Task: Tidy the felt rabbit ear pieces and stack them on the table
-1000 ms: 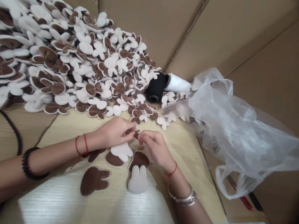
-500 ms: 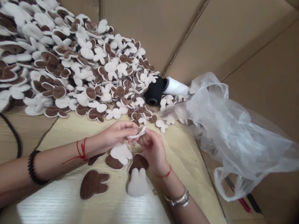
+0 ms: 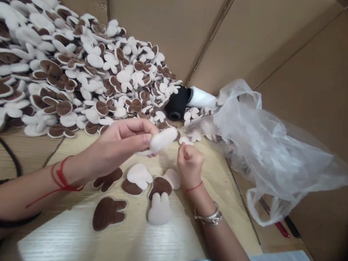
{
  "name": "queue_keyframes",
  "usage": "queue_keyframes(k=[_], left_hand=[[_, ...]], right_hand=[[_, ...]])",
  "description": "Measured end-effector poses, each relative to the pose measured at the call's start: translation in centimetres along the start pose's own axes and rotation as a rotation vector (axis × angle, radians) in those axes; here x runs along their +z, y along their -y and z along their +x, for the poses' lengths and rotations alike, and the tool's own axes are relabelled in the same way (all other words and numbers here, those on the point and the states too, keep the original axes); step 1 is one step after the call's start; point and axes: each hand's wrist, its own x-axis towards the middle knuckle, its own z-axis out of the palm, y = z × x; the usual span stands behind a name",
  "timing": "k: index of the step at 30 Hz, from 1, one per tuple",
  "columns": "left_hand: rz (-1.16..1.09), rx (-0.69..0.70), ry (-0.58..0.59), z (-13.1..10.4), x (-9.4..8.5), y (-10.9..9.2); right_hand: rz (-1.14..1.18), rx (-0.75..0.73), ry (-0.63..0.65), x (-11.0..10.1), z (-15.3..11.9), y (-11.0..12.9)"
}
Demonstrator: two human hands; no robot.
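1. Above the desk [image 3: 63,229], a white piece [image 3: 164,139] protrudes from the left hand [image 3: 120,143], pinched by thumb and fingers.
2. Apart from it, the right hand [image 3: 190,164] is curled into a fist, contents unclear.
3. Earlier, both hands met at the piece.

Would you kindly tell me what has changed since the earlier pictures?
The right hand has come away from the rounded white cloth piece and moved right, curled; the left hand alone holds it, nearer the camera. The brown rabbit-shaped cloth piece nearest the person stayed put.
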Motion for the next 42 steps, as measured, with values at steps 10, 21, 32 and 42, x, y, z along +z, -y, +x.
queue_keyframes(k=[10,21,32,42], left_hand=[[0.21,-0.131,-0.079,1.2,-1.2,6.0],[0.434,-0.079,-0.077,1.2,-2.2,6.1],[0.107,-0.258,-0.18,1.4,-2.4,6.1],[0.409,-0.255,-0.036,1.8,-3.0,5.3]], right_hand=[[0.395,0.185,0.339,0.4,-1.3,1.6],[0.46,0.298,0.374,0.4,-0.7,1.1],[0.542,0.353,0.508,-0.3,0.0,0.9],[0.509,0.386,0.549,-0.1,-0.6,0.7]])
